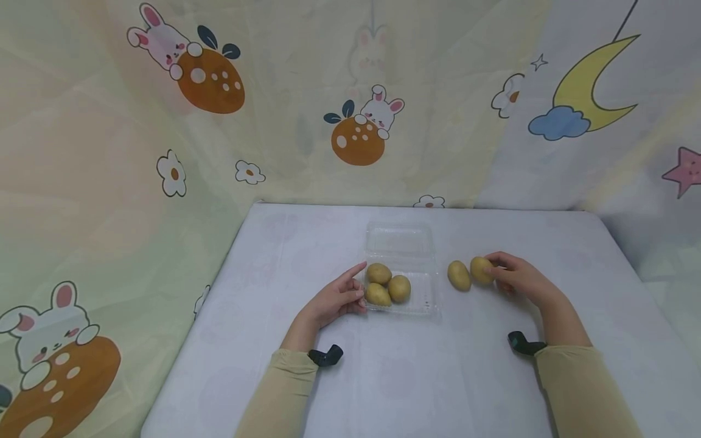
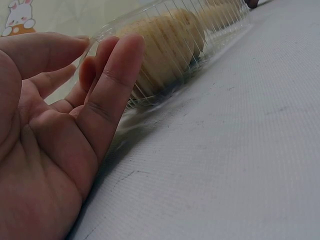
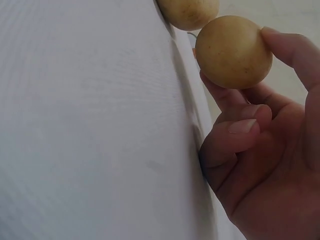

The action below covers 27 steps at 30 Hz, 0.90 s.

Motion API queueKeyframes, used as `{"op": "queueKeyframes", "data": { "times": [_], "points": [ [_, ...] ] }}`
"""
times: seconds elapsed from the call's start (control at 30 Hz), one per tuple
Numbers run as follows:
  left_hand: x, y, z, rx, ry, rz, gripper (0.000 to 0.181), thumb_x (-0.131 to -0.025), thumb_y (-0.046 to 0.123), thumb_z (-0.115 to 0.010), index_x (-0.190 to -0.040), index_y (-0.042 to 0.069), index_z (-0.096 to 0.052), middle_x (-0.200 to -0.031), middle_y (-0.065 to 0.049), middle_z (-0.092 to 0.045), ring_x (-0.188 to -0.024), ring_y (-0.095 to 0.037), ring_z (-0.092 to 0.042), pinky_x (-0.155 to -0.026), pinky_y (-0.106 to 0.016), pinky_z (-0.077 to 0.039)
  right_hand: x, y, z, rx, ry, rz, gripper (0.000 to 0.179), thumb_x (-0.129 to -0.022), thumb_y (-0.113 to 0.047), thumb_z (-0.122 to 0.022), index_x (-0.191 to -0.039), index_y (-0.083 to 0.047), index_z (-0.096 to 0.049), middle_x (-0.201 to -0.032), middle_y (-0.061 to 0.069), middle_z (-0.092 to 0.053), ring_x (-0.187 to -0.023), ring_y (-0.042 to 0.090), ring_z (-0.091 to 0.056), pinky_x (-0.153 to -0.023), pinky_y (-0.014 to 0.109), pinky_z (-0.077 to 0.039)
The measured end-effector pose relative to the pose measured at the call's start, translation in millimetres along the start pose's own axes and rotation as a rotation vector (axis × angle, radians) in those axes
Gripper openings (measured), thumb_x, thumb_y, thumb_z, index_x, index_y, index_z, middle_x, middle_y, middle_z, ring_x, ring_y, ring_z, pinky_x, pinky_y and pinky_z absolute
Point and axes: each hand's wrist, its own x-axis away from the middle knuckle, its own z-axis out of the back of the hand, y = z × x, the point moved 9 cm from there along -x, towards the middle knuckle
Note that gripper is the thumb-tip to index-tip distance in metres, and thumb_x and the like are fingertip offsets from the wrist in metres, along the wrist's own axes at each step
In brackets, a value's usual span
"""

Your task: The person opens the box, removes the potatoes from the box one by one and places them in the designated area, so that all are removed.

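My right hand (image 1: 517, 278) pinches a potato (image 1: 481, 270) between thumb and fingers. In the right wrist view this potato (image 3: 233, 52) shows whole, with the ring and little fingers curled below it. Just left of it lies another potato (image 1: 459, 275) on the table. A clear plastic container (image 1: 424, 298) stands in the middle with its lid (image 1: 399, 240) folded back. Inside its left part are three potatoes (image 1: 400, 288). At the container's left side is my left hand (image 1: 333, 299), index finger extended, its fingertips against or very near the ribbed wall (image 2: 145, 75); exact contact cannot be told.
A white cloth covers the table (image 1: 427, 377). Behind and to the left hangs a printed curtain (image 1: 296, 79) with rabbits, flowers and a moon. Each wrist carries a small black camera, one on the left (image 1: 325, 356) and one on the right (image 1: 524, 344).
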Motion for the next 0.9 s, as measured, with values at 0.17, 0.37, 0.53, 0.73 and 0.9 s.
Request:
{"op": "queueKeyframes", "data": {
  "times": [0.17,0.37,0.53,0.73,0.9],
  "points": [
    [-0.5,0.0,0.3,0.000,0.001,-0.002,0.070,-0.099,0.009,-0.056,-0.158,0.027,-0.023,-0.102,-0.004,-0.052,-0.085,-0.016,-0.067,-0.085,-0.036,-0.060,-0.8,1,-1,0.002,-0.009,-0.032,0.049,-0.098,-0.042,-0.058,-0.134,-0.009,-0.051,-0.068,0.003,-0.049,-0.057,0.017,-0.048,-0.055,0.030,-0.043],
    [-0.2,-0.1,0.2,0.006,0.000,-0.004,0.071,-0.099,0.011,-0.058,-0.158,0.026,-0.022,-0.102,-0.003,-0.052,-0.085,-0.016,-0.066,-0.085,-0.036,-0.060,-1.4,3,-3,0.018,-0.016,-0.062,0.057,-0.096,-0.048,-0.059,-0.135,-0.009,-0.050,-0.067,0.002,-0.050,-0.056,0.016,-0.048,-0.052,0.030,-0.042],
    [0.0,-0.4,0.4,0.004,0.001,-0.001,0.071,-0.099,0.011,-0.058,-0.158,0.027,-0.022,-0.102,-0.002,-0.053,-0.085,-0.016,-0.067,-0.085,-0.035,-0.060,-2.2,5,-4,0.038,-0.015,-0.065,0.059,-0.096,-0.051,-0.059,-0.136,-0.009,-0.049,-0.066,0.002,-0.050,-0.057,0.017,-0.048,-0.053,0.030,-0.042],
    [-0.1,0.6,-0.3,0.010,-0.005,-0.003,0.072,-0.099,0.011,-0.058,-0.158,0.026,-0.021,-0.103,-0.003,-0.052,-0.085,-0.016,-0.066,-0.085,-0.036,-0.060,-2.4,8,-5,0.046,-0.013,-0.054,0.060,-0.096,-0.051,-0.057,-0.137,-0.009,-0.048,-0.068,0.003,-0.051,-0.060,0.019,-0.050,-0.057,0.030,-0.044],
    [0.1,-0.2,-0.6,0.011,-0.009,0.002,0.071,-0.100,0.011,-0.057,-0.158,0.027,-0.021,-0.103,-0.003,-0.052,-0.086,-0.016,-0.066,-0.085,-0.035,-0.060,-2.8,12,-4,0.068,0.008,-0.058,0.060,-0.096,-0.053,-0.056,-0.137,-0.009,-0.048,-0.069,0.004,-0.052,-0.062,0.020,-0.054,-0.062,0.029,-0.044]
  ]
}}
